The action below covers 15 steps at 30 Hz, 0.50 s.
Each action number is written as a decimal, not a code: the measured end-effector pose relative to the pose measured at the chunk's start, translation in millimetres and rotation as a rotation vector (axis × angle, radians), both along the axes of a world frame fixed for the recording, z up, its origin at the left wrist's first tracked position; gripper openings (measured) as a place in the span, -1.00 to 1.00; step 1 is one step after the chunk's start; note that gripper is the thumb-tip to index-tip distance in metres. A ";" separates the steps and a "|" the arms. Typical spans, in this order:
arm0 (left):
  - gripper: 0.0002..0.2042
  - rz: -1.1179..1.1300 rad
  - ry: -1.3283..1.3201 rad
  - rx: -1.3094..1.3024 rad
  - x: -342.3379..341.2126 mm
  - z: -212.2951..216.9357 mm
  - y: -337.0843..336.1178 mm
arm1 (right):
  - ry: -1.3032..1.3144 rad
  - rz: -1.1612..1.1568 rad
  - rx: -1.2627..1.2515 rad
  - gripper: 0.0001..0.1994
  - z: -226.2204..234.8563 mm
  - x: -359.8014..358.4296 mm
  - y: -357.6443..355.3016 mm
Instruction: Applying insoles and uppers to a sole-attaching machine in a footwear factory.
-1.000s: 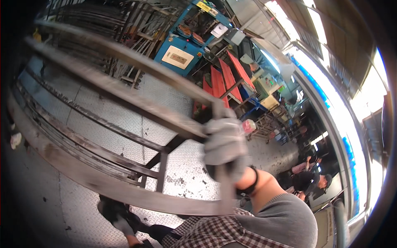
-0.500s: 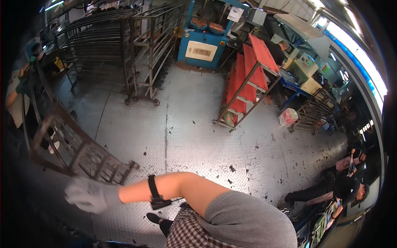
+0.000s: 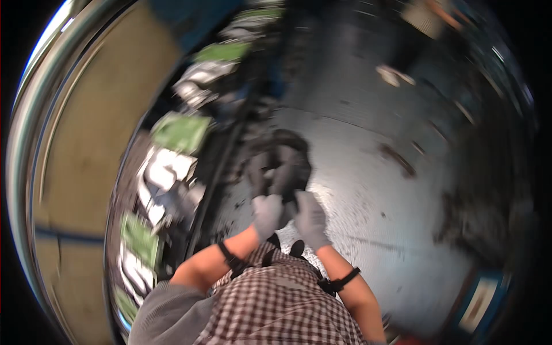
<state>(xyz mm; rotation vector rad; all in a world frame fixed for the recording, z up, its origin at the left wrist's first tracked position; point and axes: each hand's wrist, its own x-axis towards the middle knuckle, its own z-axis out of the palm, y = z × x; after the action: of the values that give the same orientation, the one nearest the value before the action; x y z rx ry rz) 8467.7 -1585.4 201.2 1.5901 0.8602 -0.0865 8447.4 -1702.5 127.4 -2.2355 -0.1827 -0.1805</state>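
Both my hands wear grey gloves and are close together in front of my checked apron [image 3: 270, 293]. A dark, looped bundle [image 3: 282, 164], perhaps rubber pieces, extends away from them above the floor; motion blur hides its exact kind. My left hand [image 3: 267, 217] is closed on the near left part of this bundle. Beside it, my right hand [image 3: 311, 219] is closed at its near right edge, with the fingertips partly hidden. Each forearm has a black strap.
Along my left runs a long dark bench [image 3: 215, 190] bearing green pads [image 3: 181, 132] and shiny pale pieces [image 3: 167, 169]. A tan panel [image 3: 86, 144] lies beyond it. Another person [image 3: 425, 20] stands at the far right. A blue machine [image 3: 483, 305] is at lower right.
My view has swung from racks and machines to the bench side. Earlier one gloved hand reached left with nothing visible in it; now both hands are together on the dark bundle.
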 end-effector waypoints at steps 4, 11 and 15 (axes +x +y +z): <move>-0.63 0.322 -0.552 -0.206 -6.8 -40.9 76.0 | -0.182 -0.009 0.163 -0.48 1.3 31.4 48.6; -0.40 0.502 -0.707 -0.192 -39.1 -28.6 169.6 | 0.308 0.563 0.524 -0.50 13.3 84.4 171.6; -0.32 0.623 -0.864 -0.116 -85.2 -20.7 244.7 | 0.229 0.590 0.655 -0.53 39.9 152.0 281.4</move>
<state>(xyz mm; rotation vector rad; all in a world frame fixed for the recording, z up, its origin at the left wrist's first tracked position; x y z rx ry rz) 8382.5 -1340.7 180.5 1.0214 0.5933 0.9120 8599.5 -1421.1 167.4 -1.4613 -0.5579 0.2983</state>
